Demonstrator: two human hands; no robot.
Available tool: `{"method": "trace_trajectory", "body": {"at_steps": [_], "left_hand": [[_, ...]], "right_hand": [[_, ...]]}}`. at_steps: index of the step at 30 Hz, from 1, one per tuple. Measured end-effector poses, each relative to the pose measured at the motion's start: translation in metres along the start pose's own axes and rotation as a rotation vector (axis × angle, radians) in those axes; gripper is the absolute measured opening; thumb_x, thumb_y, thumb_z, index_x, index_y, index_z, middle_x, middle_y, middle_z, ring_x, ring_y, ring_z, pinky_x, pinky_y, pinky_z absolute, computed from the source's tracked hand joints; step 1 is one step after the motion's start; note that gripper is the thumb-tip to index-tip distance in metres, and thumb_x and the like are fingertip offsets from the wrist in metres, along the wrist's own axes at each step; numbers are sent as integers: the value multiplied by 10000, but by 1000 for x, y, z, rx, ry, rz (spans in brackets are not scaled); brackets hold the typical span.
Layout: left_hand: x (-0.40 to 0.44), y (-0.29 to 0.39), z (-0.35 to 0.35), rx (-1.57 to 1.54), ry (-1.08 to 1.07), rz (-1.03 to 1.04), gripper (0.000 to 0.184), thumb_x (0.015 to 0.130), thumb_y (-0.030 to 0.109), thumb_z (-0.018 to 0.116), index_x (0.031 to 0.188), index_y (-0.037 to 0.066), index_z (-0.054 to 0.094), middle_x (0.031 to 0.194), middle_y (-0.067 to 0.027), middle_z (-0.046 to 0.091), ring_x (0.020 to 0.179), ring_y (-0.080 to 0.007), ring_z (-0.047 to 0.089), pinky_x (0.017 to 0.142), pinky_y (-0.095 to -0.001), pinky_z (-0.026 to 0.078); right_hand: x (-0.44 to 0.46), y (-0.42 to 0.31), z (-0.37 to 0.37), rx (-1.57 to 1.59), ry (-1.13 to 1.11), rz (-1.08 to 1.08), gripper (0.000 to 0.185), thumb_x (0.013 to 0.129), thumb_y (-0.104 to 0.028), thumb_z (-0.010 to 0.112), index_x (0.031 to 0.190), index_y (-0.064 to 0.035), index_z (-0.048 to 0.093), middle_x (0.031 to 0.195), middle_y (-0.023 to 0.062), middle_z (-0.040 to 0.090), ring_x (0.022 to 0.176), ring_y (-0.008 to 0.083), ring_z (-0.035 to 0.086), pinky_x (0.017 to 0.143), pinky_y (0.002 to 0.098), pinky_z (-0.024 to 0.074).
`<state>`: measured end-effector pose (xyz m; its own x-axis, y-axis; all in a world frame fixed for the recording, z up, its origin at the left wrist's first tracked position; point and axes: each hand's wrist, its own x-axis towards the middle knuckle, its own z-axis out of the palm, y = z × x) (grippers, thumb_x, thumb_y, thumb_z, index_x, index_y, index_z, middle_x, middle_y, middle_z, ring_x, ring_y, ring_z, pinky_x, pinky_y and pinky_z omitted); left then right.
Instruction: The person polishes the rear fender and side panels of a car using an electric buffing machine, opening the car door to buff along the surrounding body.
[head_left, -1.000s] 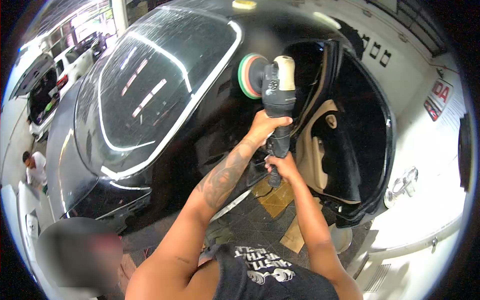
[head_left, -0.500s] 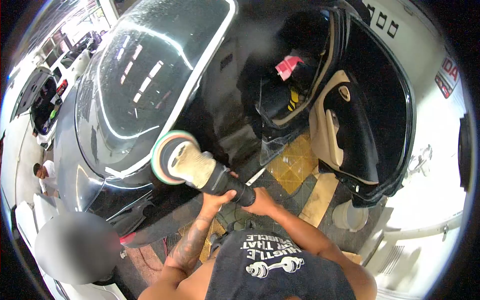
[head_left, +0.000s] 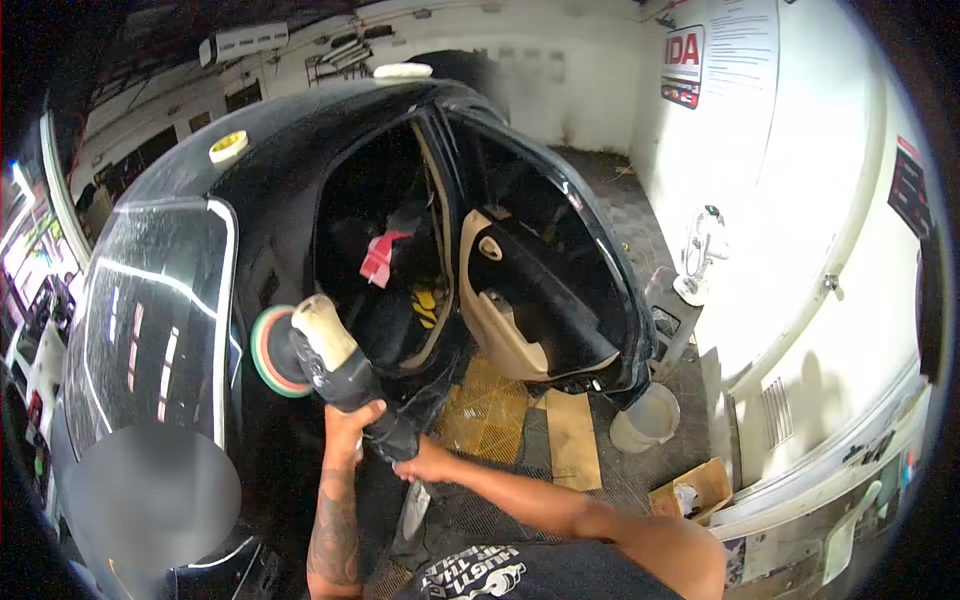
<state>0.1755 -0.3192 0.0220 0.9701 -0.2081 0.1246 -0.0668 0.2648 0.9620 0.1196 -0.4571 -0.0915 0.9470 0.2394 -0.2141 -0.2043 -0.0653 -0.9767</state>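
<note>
A power polisher point(head_left: 350, 378) with a beige-covered head and a black body is held in both hands. My left hand point(head_left: 350, 425), on the tattooed arm, grips its body behind the head. Farther back, my right hand point(head_left: 428, 461) is wrapped round the rear handle. The round pad point(head_left: 273, 352), edged in green and orange, faces the black car's side panel point(head_left: 262, 235) beside the taped window point(head_left: 150, 300). Whether the pad touches the paint cannot be told.
An open car door point(head_left: 540, 290) stands right of the doorway. A pink cloth point(head_left: 380, 258) shows inside. A bucket point(head_left: 645, 418), cardboard point(head_left: 572, 440) and a box point(head_left: 692, 490) are on the floor. A tape roll point(head_left: 229, 146) and a pale pad point(head_left: 403, 71) lie on the roof.
The view has turned toward the front of the car and the right wall. Both hands swung the polisher down from the upper panel, then brought it beside the window, its pad now facing the panel.
</note>
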Motion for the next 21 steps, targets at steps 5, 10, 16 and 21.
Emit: {"method": "trace_trajectory", "body": {"at_steps": [5, 10, 16, 21], "left_hand": [[-41, -10, -13, -48, -68, -47, 559, 683, 51, 812, 1198, -26, 607, 1100, -92, 670, 983, -213, 640, 919, -358, 492], [-124, -54, -68, 100, 147, -14, 582, 699, 83, 847, 1206, -15, 579, 1115, -78, 646, 1017, -208, 620, 952, -361, 477], [-174, -80, -67, 72, 262, -68, 501, 742, 100, 826, 1175, -16, 604, 1119, -89, 660, 1025, -197, 627, 946, -344, 485], [-122, -85, -51, 227, 80, -86, 703, 689, 207, 887, 1281, -7, 571, 1205, -85, 633, 1098, -195, 587, 1005, -343, 444]], "right_hand": [[-33, 12, 19, -72, 5, 30, 275, 715, -207, 755, 883, -30, 630, 730, 63, 665, 628, 150, 641, 605, 337, 527], [-36, 88, 49, -567, 37, -74, 480, 649, -300, 839, 991, -1, 685, 929, 184, 720, 859, 311, 715, 750, 410, 549], [-56, 80, 44, -603, -159, -92, 444, 625, -295, 848, 909, 10, 695, 854, 200, 714, 789, 348, 712, 721, 429, 552], [-59, 105, 30, -433, -84, -46, 410, 670, -256, 825, 962, -8, 680, 772, 135, 703, 674, 294, 696, 640, 395, 545]]}}
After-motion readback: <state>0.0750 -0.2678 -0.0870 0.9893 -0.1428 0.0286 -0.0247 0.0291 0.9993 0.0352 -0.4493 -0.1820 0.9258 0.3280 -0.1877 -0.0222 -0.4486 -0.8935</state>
